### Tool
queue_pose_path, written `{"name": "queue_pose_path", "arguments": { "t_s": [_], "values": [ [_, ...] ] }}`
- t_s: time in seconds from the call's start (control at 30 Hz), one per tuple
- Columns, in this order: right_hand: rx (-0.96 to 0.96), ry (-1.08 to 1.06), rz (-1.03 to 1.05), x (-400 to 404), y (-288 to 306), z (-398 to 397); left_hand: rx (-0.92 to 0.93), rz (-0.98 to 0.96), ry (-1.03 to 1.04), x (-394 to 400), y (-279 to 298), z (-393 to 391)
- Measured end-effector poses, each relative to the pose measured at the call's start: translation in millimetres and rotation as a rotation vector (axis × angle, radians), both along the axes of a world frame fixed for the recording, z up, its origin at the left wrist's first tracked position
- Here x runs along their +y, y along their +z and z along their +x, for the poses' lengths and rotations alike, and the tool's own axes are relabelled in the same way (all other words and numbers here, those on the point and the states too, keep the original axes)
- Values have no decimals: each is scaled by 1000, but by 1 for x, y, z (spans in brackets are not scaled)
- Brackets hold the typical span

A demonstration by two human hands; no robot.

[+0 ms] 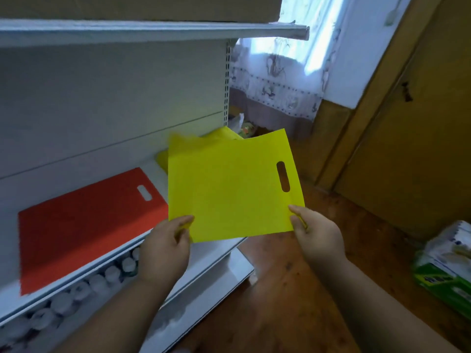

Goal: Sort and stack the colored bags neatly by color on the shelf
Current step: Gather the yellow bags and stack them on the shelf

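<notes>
I hold a flat yellow bag [232, 189] with a cut-out handle slot above the right end of the white shelf [84, 271]. My left hand [167, 247] pinches its near left corner and my right hand [317, 234] pinches its near right corner. Behind it, more yellow bags [219, 136] lie partly hidden on the shelf. A red bag [86, 220] lies flat on the shelf to the left, its handle slot toward the right.
A lower shelf holds a row of several white-capped containers [76, 294]. An upper shelf [153, 31] carries a cardboard box. A wooden floor [293, 289], a curtained window [283, 72], a wooden door [407, 136] and a green-and-white package [448, 266] lie to the right.
</notes>
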State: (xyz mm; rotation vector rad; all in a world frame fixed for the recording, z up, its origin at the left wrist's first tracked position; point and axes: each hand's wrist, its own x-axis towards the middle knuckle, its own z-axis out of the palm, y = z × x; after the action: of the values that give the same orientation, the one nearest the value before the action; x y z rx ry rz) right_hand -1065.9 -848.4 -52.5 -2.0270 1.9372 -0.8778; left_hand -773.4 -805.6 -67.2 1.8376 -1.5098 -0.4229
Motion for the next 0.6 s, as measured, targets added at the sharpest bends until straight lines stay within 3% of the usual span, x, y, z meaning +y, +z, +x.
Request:
{"name": "queue_pose_path", "arguments": {
  "t_s": [0.23, 0.6],
  "values": [
    [-5, 155, 67, -116, -7, 29, -78, 88, 159, -56, -5, 14],
    [136, 276, 11, -264, 5, 35, -362, 296, 262, -165, 10, 10]
  ]
}}
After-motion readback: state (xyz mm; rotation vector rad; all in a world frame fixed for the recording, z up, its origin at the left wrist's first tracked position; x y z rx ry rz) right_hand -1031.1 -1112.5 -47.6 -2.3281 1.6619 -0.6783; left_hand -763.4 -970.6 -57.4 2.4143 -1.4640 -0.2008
